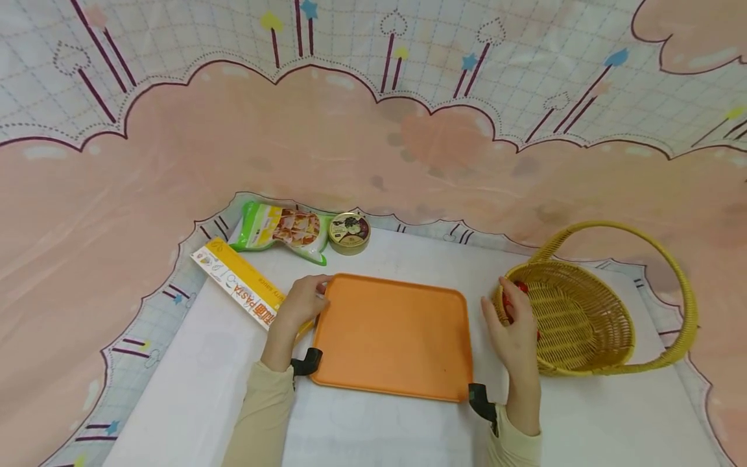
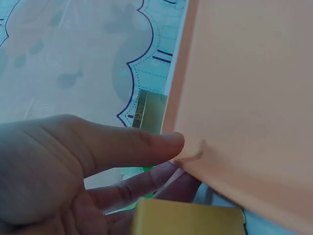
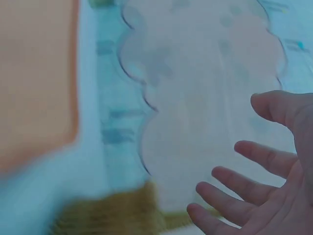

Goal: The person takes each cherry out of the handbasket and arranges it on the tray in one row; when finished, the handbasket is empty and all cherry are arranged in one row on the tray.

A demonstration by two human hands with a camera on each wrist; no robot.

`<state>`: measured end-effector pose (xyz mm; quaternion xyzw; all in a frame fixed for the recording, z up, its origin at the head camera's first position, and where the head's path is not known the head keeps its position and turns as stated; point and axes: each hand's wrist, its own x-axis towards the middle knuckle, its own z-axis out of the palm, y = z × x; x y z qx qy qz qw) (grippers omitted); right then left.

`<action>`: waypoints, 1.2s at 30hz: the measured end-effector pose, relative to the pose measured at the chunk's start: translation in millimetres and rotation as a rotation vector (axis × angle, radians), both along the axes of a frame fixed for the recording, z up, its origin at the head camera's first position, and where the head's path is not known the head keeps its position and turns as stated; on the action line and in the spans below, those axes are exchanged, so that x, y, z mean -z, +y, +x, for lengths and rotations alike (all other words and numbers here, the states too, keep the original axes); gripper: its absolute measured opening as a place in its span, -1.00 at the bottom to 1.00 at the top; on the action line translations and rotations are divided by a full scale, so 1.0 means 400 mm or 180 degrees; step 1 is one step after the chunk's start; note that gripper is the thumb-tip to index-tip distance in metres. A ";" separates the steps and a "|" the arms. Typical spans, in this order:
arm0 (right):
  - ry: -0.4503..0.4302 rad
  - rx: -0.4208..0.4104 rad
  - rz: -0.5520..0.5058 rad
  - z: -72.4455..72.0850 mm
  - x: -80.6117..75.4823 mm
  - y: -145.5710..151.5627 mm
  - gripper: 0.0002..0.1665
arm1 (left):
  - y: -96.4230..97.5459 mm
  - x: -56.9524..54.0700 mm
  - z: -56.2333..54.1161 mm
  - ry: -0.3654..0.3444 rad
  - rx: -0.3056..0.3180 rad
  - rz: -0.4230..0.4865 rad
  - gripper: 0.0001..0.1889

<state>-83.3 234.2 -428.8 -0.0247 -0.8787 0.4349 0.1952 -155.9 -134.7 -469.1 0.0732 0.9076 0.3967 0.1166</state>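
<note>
An orange tray (image 1: 397,337) lies in the middle of the white table. My left hand (image 1: 303,299) pinches its far left corner, the thumb (image 2: 161,143) on top of the rim and the fingers tucked beneath. Under that hand and forearm runs a yellow and white pasta box (image 1: 242,285). My right hand (image 1: 513,327) overlaps the left rim of a yellow wicker basket (image 1: 607,324); in the right wrist view its fingers (image 3: 264,156) are spread, with nothing between them. Something red (image 1: 521,286) shows inside the basket, partly hidden by this hand.
A green and white food bag (image 1: 286,228) and a round tin (image 1: 349,233) stand at the far left of the table. The basket's tall handle (image 1: 671,259) arches out to the right. Patterned cloth (image 1: 327,143) rises behind the table.
</note>
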 end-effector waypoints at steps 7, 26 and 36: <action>-0.0266 0.0529 -0.0044 0.018 -0.090 0.125 -0.39 | -0.003 0.009 -0.013 0.0008 0.0093 -0.0042 -0.43; -0.1913 0.0276 0.0542 -0.040 -0.068 0.318 -0.45 | -0.011 0.012 -0.022 0.0062 0.0161 -0.0031 -0.48; -0.2365 -0.0109 0.0340 -0.048 -0.015 0.297 -0.63 | -0.008 0.011 -0.020 -0.0013 0.0126 -0.0016 -0.49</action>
